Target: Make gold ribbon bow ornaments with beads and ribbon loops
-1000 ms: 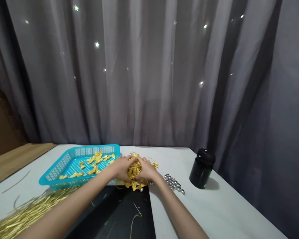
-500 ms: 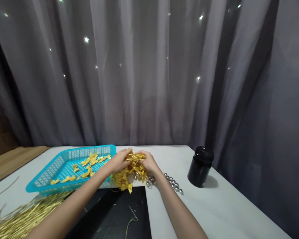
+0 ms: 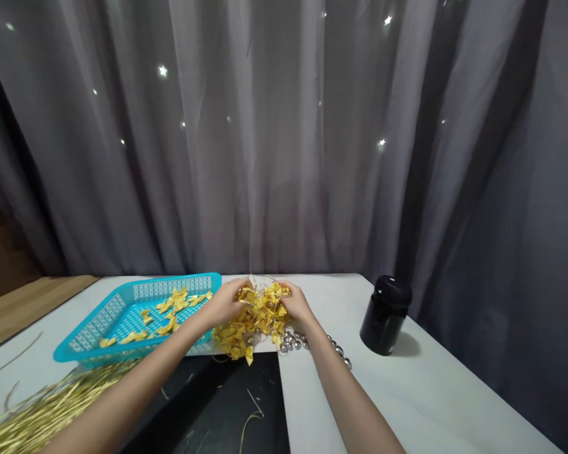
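Both hands are in the middle of the table, gripping a tangled bunch of yellow ribbon bows (image 3: pixel 260 318) with thin gold strands. My left hand (image 3: pixel 228 302) has its fingers closed into the left side of the bunch. On the opposite side, my right hand (image 3: pixel 297 304) pinches it, its fingertips partly hidden among the bows. The bunch hangs down to the near side, its lowest bows reaching the back edge of a black mat (image 3: pixel 218 403). Small shiny silver beads (image 3: pixel 291 341) lie on the table by my right wrist.
To the left stands a blue plastic basket (image 3: pixel 92 318) holding loose yellow bows (image 3: pixel 177 299). Gold strands (image 3: pixel 52 403) are heaped in front of it. A needle-like piece (image 3: pixel 254 400) with thread lies on the mat. At right stands a black lidded jar (image 3: pixel 384 315); a grey curtain (image 3: pixel 284 157) hangs behind.
My hands have moved slightly apart, the right one further right, and the bunch of yellow bows between them is spread wider. The camera view has shifted a little.
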`<state>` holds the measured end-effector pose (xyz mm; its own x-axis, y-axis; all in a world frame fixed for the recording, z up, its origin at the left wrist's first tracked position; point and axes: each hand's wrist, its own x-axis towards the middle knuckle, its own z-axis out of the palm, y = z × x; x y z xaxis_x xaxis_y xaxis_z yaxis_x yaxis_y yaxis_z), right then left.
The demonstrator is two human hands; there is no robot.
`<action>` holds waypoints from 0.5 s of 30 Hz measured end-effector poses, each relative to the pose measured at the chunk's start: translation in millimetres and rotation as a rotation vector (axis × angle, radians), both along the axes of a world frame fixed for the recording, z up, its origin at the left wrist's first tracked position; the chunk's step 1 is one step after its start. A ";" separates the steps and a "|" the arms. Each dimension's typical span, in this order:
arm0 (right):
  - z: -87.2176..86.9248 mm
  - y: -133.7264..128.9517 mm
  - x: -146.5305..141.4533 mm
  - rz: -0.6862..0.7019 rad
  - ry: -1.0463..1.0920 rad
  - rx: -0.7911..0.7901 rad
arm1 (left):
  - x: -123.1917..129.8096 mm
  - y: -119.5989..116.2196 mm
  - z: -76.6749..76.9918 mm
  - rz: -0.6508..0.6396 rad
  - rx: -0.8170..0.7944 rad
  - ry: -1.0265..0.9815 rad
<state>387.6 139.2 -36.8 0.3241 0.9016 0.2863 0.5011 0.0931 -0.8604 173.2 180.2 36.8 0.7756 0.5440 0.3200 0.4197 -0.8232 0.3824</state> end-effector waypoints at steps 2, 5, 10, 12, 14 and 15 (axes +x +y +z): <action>-0.3 -1.2 -1.4 0.036 -0.004 -0.029 | 2.8 -12.2 -7.6 -0.058 0.016 0.069; 4.6 -6.1 -2.2 0.097 -0.018 -0.071 | 5.5 -29.4 -19.6 -0.115 0.043 0.162; 25.9 -19.4 6.9 0.226 -0.068 -0.182 | 2.8 -42.1 -27.6 -0.141 0.080 0.206; 36.3 -25.0 11.4 0.290 -0.097 -0.225 | -0.4 -42.5 -24.0 -0.122 0.093 0.179; 45.8 -30.1 13.3 0.364 -0.124 -0.263 | -4.5 -42.2 -17.1 -0.085 0.104 0.140; 50.0 -32.2 12.9 0.399 -0.134 -0.278 | -7.0 -42.0 -12.8 -0.062 0.108 0.119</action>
<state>400.5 107.0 13.2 -0.0841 0.9959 0.0331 0.5814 0.0760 -0.8101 166.2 138.2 23.9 0.8425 0.4615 0.2779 0.4041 -0.8825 0.2405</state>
